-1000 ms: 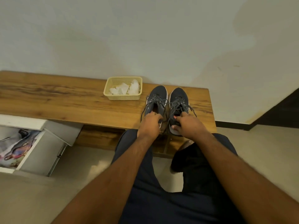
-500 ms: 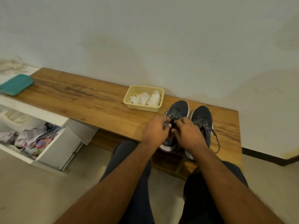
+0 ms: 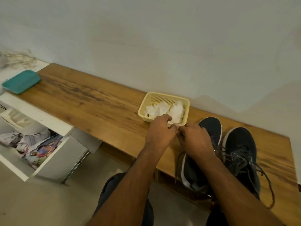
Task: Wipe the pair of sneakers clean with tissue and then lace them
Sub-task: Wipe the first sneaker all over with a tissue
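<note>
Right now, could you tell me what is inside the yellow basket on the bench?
The yellow basket holds crumpled white tissue. The left hand covers its near edge, so anything beneath the tissue or behind the hand cannot be seen.

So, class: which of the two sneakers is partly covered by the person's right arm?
The left sneaker, the one nearer the basket. The right forearm crosses its middle, while the right sneaker lies fully in view, laces trailing.

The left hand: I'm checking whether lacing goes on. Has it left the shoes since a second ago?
Yes. The left hand has gone from the left shoe leftward to the near edge of the tissue basket.
</note>
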